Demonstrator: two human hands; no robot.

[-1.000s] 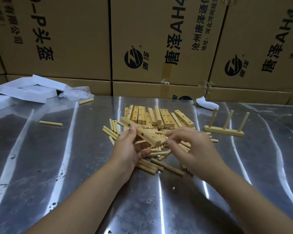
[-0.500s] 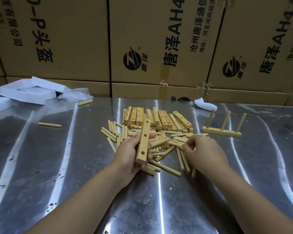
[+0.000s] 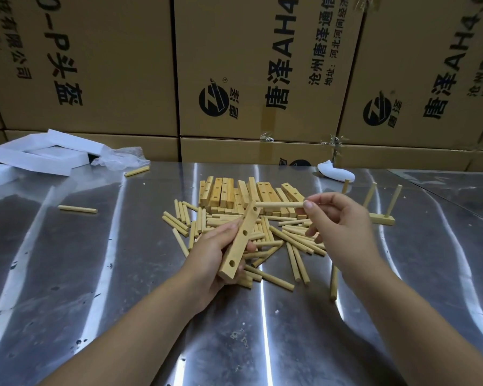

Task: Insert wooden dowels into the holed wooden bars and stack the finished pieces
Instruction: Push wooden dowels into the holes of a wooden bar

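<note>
My left hand [image 3: 211, 256] grips a holed wooden bar [image 3: 241, 240] above the metal table, tilted with its three holes facing me. My right hand [image 3: 339, 218] pinches one dowel [image 3: 279, 204] by its right end and holds it level, its left tip right at the bar's top hole. Under both hands lies a loose pile of dowels [image 3: 287, 240]. Behind that is a heap of holed bars [image 3: 234, 195]. One finished piece [image 3: 382, 217], a bar with three upright dowels, stands at the right.
The shiny metal table [image 3: 123, 274] carries stray dowels at the left [image 3: 77, 209] and back left [image 3: 136, 171], and one near my right forearm [image 3: 333, 282]. White foam pieces [image 3: 39, 154], a plastic bag [image 3: 120, 160] and cardboard boxes [image 3: 262, 65] line the far edge.
My right hand has picked a dowel out of the pile and raised it to the bar's top hole. My left hand has lifted and tilted the bar.
</note>
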